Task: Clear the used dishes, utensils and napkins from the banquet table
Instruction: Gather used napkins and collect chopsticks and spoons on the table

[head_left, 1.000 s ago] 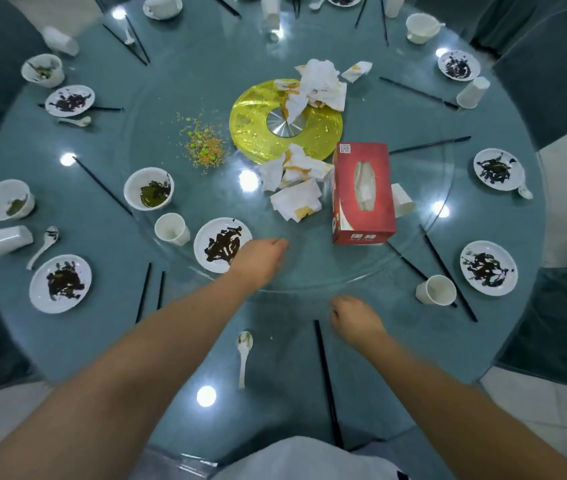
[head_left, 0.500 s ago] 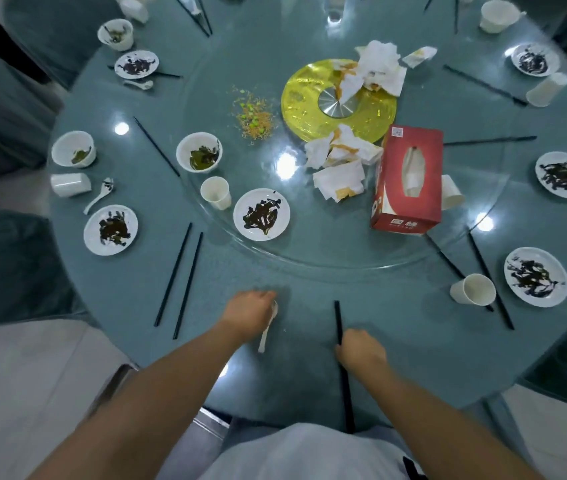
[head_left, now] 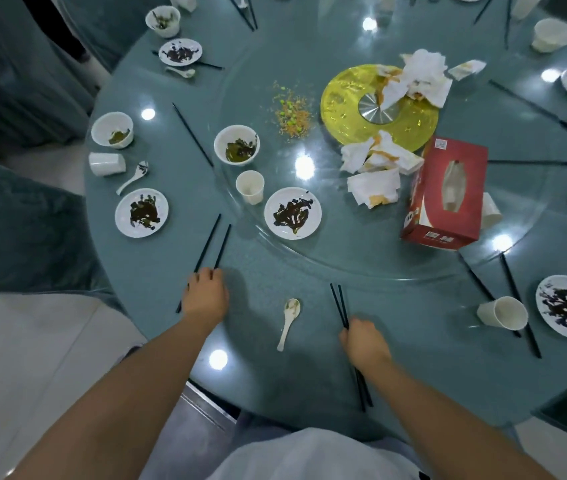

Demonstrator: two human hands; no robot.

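My right hand (head_left: 365,344) grips a pair of black chopsticks (head_left: 339,304) near the table's front edge. My left hand (head_left: 205,296) lies over the near ends of another black pair (head_left: 214,242), fingers curled onto them. Between the hands a white spoon (head_left: 289,320) lies on the table. Just past it, on the glass turntable (head_left: 361,261), sit a sauce-smeared plate (head_left: 292,213), a paper cup (head_left: 250,187) and a bowl (head_left: 237,144) with green leftovers. Crumpled stained napkins (head_left: 375,171) lie beside a red tissue box (head_left: 446,195).
The round teal table (head_left: 261,271) carries more dirty plates (head_left: 141,212), bowls (head_left: 112,129), cups (head_left: 503,312), spoons and chopsticks around its rim. Food crumbs (head_left: 290,112) and a yellow disc (head_left: 347,105) sit mid-turntable. Covered chairs (head_left: 15,220) stand to the left.
My left hand moved from the spoon leftwards onto the chopstick pair. My right hand took hold of the chopsticks in front of me. The view shifted left.
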